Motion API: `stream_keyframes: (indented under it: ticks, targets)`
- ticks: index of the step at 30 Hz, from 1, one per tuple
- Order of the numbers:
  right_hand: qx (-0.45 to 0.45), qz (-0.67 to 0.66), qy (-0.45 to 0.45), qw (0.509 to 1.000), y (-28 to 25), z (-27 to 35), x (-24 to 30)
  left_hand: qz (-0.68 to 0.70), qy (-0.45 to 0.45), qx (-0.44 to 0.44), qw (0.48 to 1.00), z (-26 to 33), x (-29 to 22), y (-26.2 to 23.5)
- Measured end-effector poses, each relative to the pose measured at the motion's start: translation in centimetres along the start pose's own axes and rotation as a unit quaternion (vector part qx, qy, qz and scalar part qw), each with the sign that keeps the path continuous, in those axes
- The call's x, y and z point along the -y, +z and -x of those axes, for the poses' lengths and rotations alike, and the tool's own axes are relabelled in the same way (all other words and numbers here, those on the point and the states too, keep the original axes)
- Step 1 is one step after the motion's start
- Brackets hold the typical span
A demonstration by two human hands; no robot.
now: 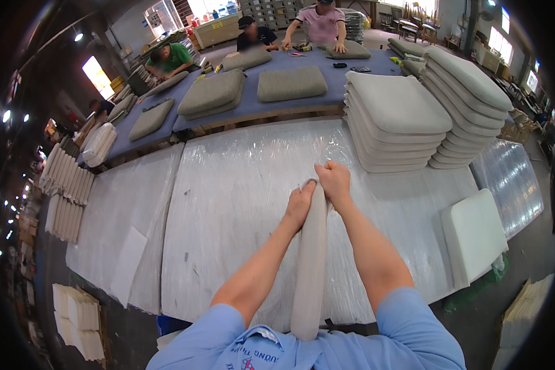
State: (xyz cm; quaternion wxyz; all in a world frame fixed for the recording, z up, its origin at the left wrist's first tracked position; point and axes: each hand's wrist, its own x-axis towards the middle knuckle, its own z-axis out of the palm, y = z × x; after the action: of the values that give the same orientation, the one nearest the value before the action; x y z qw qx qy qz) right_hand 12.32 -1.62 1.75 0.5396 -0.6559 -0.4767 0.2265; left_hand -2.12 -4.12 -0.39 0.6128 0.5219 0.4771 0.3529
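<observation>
The person stands at the near edge of the desk [240, 203], which is wrapped in clear plastic, holding a long beige cushion cover [309, 271] edge-on so it runs from their chest out over the middle of the desk. The left hand [300, 206] and right hand [334, 180] are both closed around its far end, side by side and touching. To my eye the grip works best kept tight and level, with the fabric pulled straight along its length so it does not twist. Finished grey cushions [396, 123] are stacked far right, well apart.
</observation>
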Motion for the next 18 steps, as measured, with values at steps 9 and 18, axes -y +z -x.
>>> stream_keyframes:
  ticks: [9,18]
  targets:
    - [0.008,-0.245,-0.041,0.969,-0.8,2.1,0.4,0.050,0.215,-0.057,0.974,1.1,-0.5,0.9]
    - [0.019,-0.294,0.042,0.955,-2.6,4.4,-1.4,-0.140,0.274,-0.088,0.948,-1.0,-2.6,1.9]
